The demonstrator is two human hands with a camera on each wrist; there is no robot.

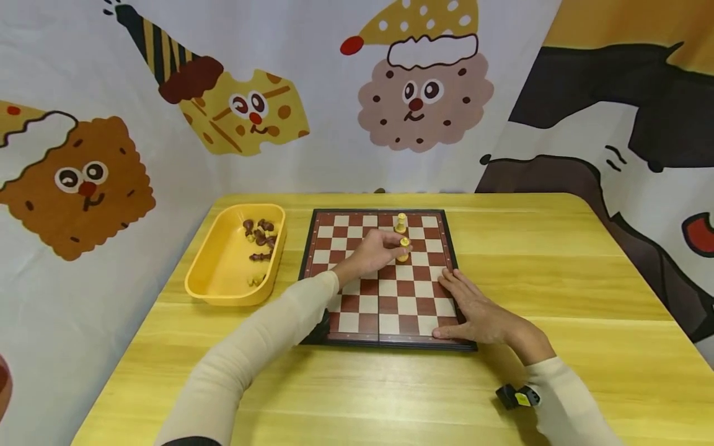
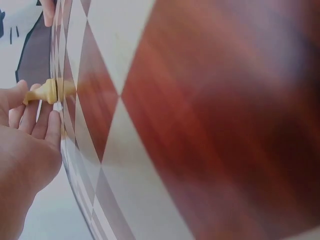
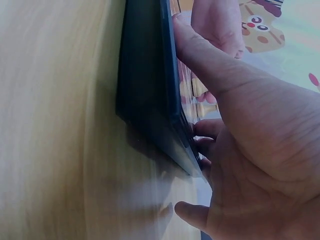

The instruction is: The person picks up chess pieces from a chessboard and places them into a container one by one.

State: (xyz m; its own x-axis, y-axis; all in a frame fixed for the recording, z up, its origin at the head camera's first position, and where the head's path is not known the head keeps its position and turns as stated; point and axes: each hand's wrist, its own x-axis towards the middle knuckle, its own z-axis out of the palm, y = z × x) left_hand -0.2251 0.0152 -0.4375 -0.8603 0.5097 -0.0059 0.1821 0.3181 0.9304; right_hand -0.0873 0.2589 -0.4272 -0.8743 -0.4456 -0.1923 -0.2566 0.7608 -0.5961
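Note:
Over the right half of the chessboard point(image 1: 365, 306), my left hand point(image 1: 375, 251) pinches a yellow chess piece point(image 1: 404, 253) between thumb and fingers. The left wrist view shows that piece point(image 2: 47, 92) with its wide base at the board's surface; whether it touches cannot be told. Just behind it stands a second yellow chess piece point(image 1: 400, 223), upright near the far edge. My right hand point(image 1: 480, 313) rests on the board's right edge with fingers spread and thumb near the front corner. From the right wrist, the board's dark side point(image 3: 150, 65) appears beside this hand point(image 3: 265, 130).
Left of the board stands a yellow plastic tray point(image 1: 195, 285) with several dark brown and yellow chess pieces point(image 1: 260, 235) lying in it. Both stand on a wood-grain table point(image 1: 346, 390). Behind the table hangs a cloth point(image 1: 329, 167) with cartoon prints.

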